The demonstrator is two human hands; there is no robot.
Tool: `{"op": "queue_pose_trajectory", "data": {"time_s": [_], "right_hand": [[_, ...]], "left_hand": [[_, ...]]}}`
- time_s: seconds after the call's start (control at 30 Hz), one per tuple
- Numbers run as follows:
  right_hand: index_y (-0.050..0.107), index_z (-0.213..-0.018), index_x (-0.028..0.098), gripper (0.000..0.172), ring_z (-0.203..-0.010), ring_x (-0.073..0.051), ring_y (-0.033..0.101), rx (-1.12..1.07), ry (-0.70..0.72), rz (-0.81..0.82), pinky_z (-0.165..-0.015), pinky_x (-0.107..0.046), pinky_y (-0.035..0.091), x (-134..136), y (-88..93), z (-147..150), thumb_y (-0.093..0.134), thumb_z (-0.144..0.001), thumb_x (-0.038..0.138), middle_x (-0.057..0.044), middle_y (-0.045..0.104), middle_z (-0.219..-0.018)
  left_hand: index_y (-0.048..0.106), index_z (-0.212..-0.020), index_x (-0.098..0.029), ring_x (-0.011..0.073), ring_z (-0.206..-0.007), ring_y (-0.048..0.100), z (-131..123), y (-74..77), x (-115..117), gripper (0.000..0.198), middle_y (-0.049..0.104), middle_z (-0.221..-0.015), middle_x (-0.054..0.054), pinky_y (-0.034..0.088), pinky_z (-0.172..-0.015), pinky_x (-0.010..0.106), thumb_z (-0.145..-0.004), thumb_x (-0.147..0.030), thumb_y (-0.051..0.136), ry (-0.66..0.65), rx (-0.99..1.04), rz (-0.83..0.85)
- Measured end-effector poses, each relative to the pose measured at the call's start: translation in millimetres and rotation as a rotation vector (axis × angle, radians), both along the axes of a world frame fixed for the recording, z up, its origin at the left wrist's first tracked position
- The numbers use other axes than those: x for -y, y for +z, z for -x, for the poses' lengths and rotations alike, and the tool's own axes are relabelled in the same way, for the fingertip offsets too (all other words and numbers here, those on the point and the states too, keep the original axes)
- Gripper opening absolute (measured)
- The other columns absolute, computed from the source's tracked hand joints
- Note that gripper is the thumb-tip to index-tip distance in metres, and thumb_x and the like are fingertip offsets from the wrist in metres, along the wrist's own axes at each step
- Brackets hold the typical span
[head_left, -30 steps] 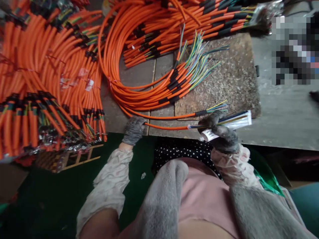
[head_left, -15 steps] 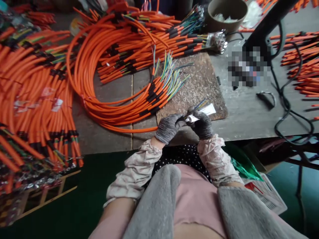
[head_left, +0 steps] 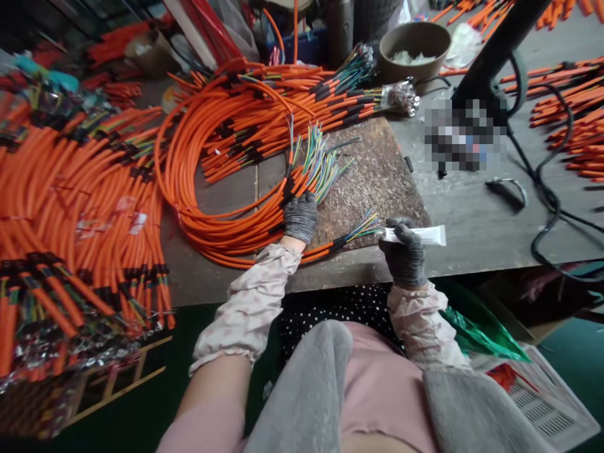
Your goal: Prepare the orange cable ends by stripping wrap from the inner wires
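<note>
My left hand (head_left: pixel 301 217), in a grey knit glove, is closed over an orange cable in the coiled cable bundle (head_left: pixel 226 239), by the black sleeves near the stripped ends. Its fingertips are partly hidden among the cables. My right hand (head_left: pixel 403 255), also gloved, grips a white squeeze tube (head_left: pixel 427 235) whose flat end points right and whose nozzle points left. Just left of that nozzle, the fanned coloured wires (head_left: pixel 365 225) of one separate cable end lie over the board. Other bare wires (head_left: pixel 325 163) spread from the bundle above my left hand.
A rough, speckled board (head_left: pixel 377 163) lies under the wire ends. Behind are more orange cables (head_left: pixel 268 119) and a round tub (head_left: pixel 415 53). Cable stacks (head_left: pixel 94 214) cover the left side. A black stand (head_left: pixel 495 63) and black cord (head_left: pixel 542 182) are at right.
My hands have moved apart. The left let go of the cable end and moved up-left onto the bundle; the right moved slightly right with the tube. The freed cable end now lies down.
</note>
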State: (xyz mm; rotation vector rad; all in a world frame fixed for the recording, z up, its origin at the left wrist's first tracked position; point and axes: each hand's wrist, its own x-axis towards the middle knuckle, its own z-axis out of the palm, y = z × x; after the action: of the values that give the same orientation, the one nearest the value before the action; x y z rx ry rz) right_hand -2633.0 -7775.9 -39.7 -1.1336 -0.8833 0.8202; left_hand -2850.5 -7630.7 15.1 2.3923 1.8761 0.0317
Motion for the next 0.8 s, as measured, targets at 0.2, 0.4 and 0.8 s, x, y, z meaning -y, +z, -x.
{"op": "queue_pose_trajectory", "data": {"time_s": [0.2,0.4,0.8], "right_hand": [[0.077,-0.088,0.022,0.034,-0.087,-0.021,0.071,-0.009,0.271,0.008,-0.081,-0.036,0.06,-12.0,28.0,48.3,0.065,-0.097,0.053,-0.006,0.076,-0.092],[0.075,-0.102,0.021,0.029,-0.091,-0.025,0.069,0.443,0.138,-0.235,-0.091,-0.045,0.054,-33.8,65.6,101.5,0.065,-0.099,0.049,-0.009,0.076,-0.094],[0.076,-0.1,0.025,0.01,-0.089,-0.023,0.073,0.394,0.212,-0.434,-0.089,-0.042,0.06,-8.2,120.3,140.9,0.067,-0.099,0.027,-0.005,0.077,-0.093]], "left_hand": [[0.067,-0.101,-0.019,0.018,-0.075,0.069,34.8,30.2,28.0,0.019,0.073,-0.087,0.005,0.058,-0.075,0.03,-0.095,-0.037,0.064,-0.092,0.664,0.134],[0.066,-0.093,-0.02,0.0151,-0.062,0.064,46.7,51.9,92.2,0.037,0.067,-0.073,0.001,0.056,-0.066,0.029,-0.1,-0.055,0.058,-0.086,0.943,-0.064],[0.075,-0.09,-0.02,0.02,-0.082,0.072,110.2,128.1,139.8,0.027,0.076,-0.085,0.006,0.063,-0.081,0.035,-0.098,-0.045,0.067,-0.251,0.974,-0.018]]}}
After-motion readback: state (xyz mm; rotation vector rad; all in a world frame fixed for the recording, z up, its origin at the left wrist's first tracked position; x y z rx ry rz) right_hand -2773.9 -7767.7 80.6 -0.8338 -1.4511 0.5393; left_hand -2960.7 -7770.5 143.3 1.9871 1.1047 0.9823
